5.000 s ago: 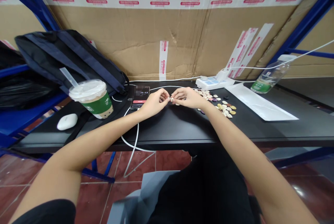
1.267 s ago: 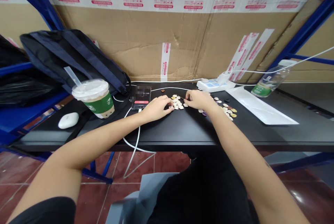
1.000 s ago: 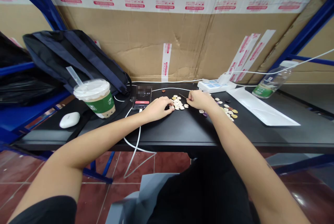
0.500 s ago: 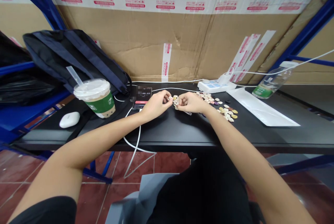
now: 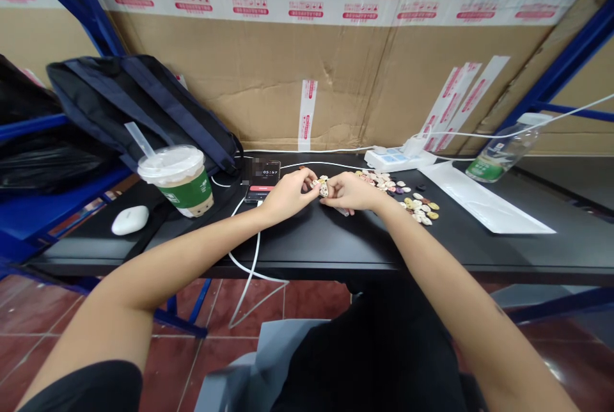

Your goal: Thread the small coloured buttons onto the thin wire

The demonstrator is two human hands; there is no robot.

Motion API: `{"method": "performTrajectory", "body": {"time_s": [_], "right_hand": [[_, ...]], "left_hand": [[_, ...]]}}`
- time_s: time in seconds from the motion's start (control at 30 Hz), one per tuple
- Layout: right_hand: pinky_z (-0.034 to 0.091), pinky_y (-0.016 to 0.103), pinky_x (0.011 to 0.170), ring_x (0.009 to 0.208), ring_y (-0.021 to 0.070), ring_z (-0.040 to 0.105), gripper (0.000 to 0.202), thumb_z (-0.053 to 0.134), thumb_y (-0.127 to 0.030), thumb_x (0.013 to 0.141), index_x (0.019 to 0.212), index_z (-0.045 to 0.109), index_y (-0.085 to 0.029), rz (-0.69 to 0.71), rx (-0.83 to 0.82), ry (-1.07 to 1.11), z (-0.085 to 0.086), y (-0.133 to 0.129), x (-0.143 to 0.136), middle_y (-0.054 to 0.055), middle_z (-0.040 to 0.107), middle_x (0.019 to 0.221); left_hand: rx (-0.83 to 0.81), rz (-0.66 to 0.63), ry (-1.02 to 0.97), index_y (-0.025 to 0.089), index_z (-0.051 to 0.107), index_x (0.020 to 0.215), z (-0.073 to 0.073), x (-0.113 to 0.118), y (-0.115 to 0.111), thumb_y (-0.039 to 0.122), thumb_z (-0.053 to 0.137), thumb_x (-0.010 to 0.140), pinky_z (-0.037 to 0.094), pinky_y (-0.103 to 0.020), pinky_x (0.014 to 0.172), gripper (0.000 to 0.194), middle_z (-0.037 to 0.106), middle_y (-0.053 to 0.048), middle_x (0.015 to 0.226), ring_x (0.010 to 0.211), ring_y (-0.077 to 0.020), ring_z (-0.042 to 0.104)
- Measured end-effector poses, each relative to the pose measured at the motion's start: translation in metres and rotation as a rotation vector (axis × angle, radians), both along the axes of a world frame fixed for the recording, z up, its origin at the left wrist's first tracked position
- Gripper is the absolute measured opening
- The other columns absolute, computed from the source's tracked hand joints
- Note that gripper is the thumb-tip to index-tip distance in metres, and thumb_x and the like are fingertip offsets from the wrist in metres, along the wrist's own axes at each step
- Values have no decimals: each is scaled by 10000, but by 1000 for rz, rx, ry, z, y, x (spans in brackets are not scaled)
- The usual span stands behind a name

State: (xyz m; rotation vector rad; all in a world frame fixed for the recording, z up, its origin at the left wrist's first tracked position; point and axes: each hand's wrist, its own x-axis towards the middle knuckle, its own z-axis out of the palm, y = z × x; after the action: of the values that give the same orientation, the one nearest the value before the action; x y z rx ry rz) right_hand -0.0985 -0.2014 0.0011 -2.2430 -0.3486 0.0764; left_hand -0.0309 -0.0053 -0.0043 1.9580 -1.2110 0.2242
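A small cluster of pale speckled pieces (image 5: pixel 323 187) is between my two hands, just above the black table. The fingers of my left hand (image 5: pixel 293 191) pinch its left side. My right hand (image 5: pixel 352 193) grips it from the right, thumb and fingers closed, and a clear strip pokes out beneath that hand. Close to my right hand lie loose flat pieces (image 5: pixel 421 208) in cream, yellow and dark colours. More pink and white pieces (image 5: pixel 381 180) spread behind it.
On the left are a phone (image 5: pixel 263 180) with a white cable, a lidded drink cup (image 5: pixel 180 182), a white case (image 5: pixel 130 220) and a backpack (image 5: pixel 144 105). A power strip (image 5: pixel 398 158), white packet (image 5: pixel 484 198) and plastic bottle (image 5: pixel 503 150) stand right.
My left fingers have moved in to the cluster, which now sits more upright and is more covered by my fingers. My hands are closer together.
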Motion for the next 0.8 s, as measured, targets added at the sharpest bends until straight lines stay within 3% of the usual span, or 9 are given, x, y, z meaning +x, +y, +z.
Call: {"method": "performTrajectory", "body": {"time_s": [0.33,0.47,0.57,0.67,0.8], "right_hand": [[406,247,484,446,132,562,222,633,-212,770,629,462,-217,-245,-299,-175,4,-7,3,-28,595,534],[427,248,578,544,137,590,168,632,-200,792,673,514,-202,-230,-302,-245,1,-8,5,-19,620,590],[431,253,621,616,148,611,52,614,-236,853,840,606,-186,-270,-296,-310,-1,-10,6,7,673,692],[443,271,668,696,168,628,174,561,-280,926,1035,647,-176,-339,-275,-398,-1,-14,8,45,706,806],[455,296,785,832,196,628,209,481,-278,975,937,657,-170,-359,-331,-522,0,-18,10,93,682,930]], "left_hand": [[26,26,-24,167,631,954,-1,1,0,273,604,899,528,-303,755,122,692,-33,851,761,-162,649],[36,35,-6,160,645,956,-3,4,-1,230,617,871,538,-297,749,113,691,-30,837,745,-156,656],[58,46,44,163,659,954,-6,8,-1,202,627,844,554,-289,729,121,700,-30,830,727,-153,665],[83,54,84,162,670,946,-9,11,-2,193,634,833,570,-288,734,122,711,-37,828,743,-160,680],[87,43,90,165,672,944,-11,11,-2,188,623,848,577,-292,749,110,706,-38,827,747,-156,677]]}}
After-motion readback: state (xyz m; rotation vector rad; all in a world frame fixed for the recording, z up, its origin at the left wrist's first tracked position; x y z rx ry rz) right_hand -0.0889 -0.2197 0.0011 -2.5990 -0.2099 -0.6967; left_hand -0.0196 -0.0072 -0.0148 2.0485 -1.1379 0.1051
